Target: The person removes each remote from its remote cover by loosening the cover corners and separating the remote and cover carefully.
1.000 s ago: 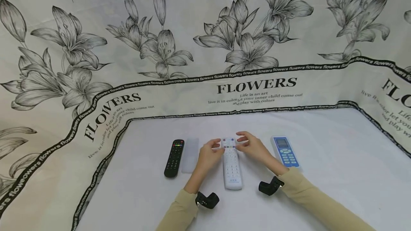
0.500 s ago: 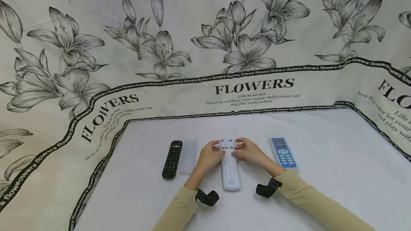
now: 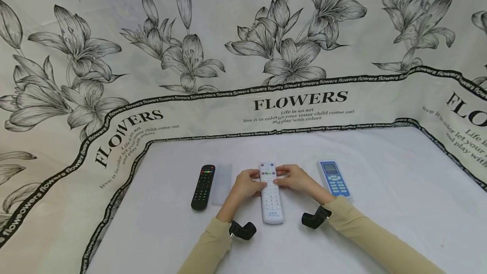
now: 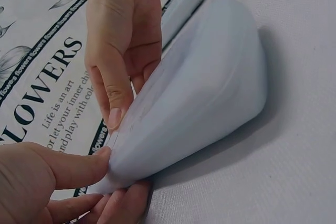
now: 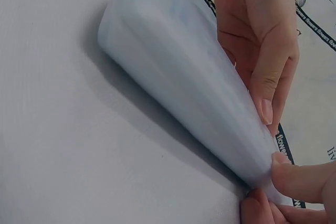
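Observation:
A white remote control (image 3: pixel 272 202) with rows of buttons lies lengthwise on the white table in the head view. At its left edge my left hand (image 3: pixel 245 186) grips it, thumb on top and fingers at the underside. My right hand (image 3: pixel 298 179) pinches the opposite edge in the same way. The left wrist view shows the remote's smooth side (image 4: pixel 210 93) close up, its near end large. In the right wrist view, fingertips (image 5: pixel 257 205) reach beneath the far end. Parts of the remote's edges are hidden by both hands.
Left of my left hand lie a black remote (image 3: pixel 203 187) and a pale translucent flat piece (image 3: pixel 222 184). A blue-faced remote with a screen (image 3: pixel 335 179) lies on the right, near my right forearm. Flower-printed cloth (image 3: pixel 300 109) borders the table's back and sides.
My right hand has come in and down to the white remote's right edge, its fingers now gripping there. My left hand has tightened at the left edge. The remote stays in about the same place.

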`<state>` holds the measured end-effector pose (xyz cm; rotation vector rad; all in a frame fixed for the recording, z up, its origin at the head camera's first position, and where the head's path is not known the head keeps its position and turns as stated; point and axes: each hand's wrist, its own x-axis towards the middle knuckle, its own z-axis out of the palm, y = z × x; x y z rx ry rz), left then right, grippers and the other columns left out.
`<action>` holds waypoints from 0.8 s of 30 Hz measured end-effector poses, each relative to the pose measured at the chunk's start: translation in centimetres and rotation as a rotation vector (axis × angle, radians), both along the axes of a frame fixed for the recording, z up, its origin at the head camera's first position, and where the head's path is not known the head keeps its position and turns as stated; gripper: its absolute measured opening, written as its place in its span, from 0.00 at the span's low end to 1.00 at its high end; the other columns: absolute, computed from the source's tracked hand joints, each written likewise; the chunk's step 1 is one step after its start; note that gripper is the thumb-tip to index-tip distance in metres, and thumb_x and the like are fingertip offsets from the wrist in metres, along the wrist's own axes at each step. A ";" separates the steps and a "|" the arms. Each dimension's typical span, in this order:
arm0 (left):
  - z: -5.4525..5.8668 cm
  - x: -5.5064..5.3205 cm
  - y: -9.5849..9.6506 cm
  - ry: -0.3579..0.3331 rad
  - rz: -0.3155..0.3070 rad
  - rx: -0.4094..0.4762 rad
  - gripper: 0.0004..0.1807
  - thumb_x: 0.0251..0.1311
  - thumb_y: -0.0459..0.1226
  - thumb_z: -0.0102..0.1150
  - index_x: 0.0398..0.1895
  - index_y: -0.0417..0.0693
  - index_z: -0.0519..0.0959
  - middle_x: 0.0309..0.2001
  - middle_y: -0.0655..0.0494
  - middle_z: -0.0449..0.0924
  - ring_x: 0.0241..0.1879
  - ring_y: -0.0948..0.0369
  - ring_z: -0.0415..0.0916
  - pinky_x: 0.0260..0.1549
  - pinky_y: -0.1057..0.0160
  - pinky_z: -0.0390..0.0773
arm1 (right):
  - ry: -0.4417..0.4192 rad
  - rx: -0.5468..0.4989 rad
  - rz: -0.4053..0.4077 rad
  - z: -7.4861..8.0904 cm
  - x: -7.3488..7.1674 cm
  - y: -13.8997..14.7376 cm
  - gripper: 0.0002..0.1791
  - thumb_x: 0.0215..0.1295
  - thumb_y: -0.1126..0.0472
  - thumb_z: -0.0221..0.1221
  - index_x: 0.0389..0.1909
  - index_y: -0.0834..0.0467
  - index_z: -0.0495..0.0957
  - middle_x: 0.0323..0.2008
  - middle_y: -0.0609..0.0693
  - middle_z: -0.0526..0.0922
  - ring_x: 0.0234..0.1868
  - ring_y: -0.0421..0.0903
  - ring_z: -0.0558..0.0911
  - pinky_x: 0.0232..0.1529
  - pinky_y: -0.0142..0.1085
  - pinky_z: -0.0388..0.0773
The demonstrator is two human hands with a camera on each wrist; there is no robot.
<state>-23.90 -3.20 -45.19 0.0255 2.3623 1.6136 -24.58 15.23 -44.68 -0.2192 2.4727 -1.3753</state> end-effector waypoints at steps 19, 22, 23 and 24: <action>-0.1 2.2 0.8 0.128 0.056 -0.137 0.23 0.62 0.36 0.59 0.58 0.34 0.73 0.34 0.49 0.80 0.25 0.64 0.77 0.19 0.70 0.79 | 0.029 0.023 -0.108 0.3 1.3 -0.8 0.22 0.63 0.66 0.60 0.55 0.74 0.72 0.36 0.59 0.85 0.32 0.41 0.82 0.35 0.33 0.83; -0.1 2.3 0.8 0.127 0.053 -0.156 0.23 0.61 0.36 0.60 0.58 0.35 0.73 0.35 0.48 0.80 0.27 0.63 0.77 0.21 0.69 0.80 | 0.004 0.002 -0.120 0.1 1.5 -0.7 0.23 0.63 0.65 0.60 0.56 0.74 0.72 0.38 0.60 0.84 0.34 0.42 0.83 0.36 0.34 0.83; -0.1 2.3 0.7 0.128 0.051 -0.161 0.23 0.61 0.36 0.60 0.58 0.35 0.73 0.36 0.48 0.80 0.29 0.62 0.77 0.22 0.69 0.80 | -0.001 -0.006 -0.119 0.0 1.5 -0.6 0.23 0.63 0.65 0.60 0.56 0.74 0.71 0.39 0.61 0.84 0.35 0.42 0.83 0.37 0.34 0.84; -0.1 2.3 0.7 0.134 0.052 -0.168 0.23 0.60 0.36 0.61 0.58 0.35 0.74 0.36 0.48 0.81 0.30 0.62 0.77 0.23 0.69 0.80 | -0.011 -0.021 -0.123 -0.1 1.5 -0.5 0.23 0.63 0.65 0.60 0.56 0.74 0.71 0.40 0.61 0.84 0.36 0.43 0.83 0.38 0.34 0.84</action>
